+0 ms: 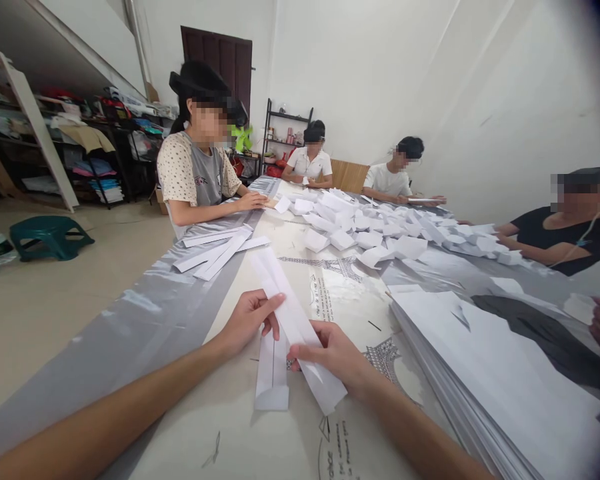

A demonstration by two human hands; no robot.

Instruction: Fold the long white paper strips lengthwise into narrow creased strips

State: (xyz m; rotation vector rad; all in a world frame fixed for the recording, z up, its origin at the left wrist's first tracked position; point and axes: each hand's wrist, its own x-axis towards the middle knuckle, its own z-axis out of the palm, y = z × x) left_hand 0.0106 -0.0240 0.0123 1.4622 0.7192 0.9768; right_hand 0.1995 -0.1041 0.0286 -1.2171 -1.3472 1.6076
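One long, folded white paper strip (295, 320) at the lower centre of the frame is pinched by the left hand (257, 313) along its upper part and by the right hand (333, 350) lower down, a spaced grip that likely keeps it flat; a second folded white strip (271, 373) lies just below the left hand. Lower right, a thick stack of white paper sheets (480, 360) sits on the right-hand side, presumably for reach; beyond, flat white paper strips (225, 252) overlap left of centre, apart from heaped folded white paper pieces (341, 240). Upper centre, a black open-sided rack (291, 117) carries small, indistinct items.
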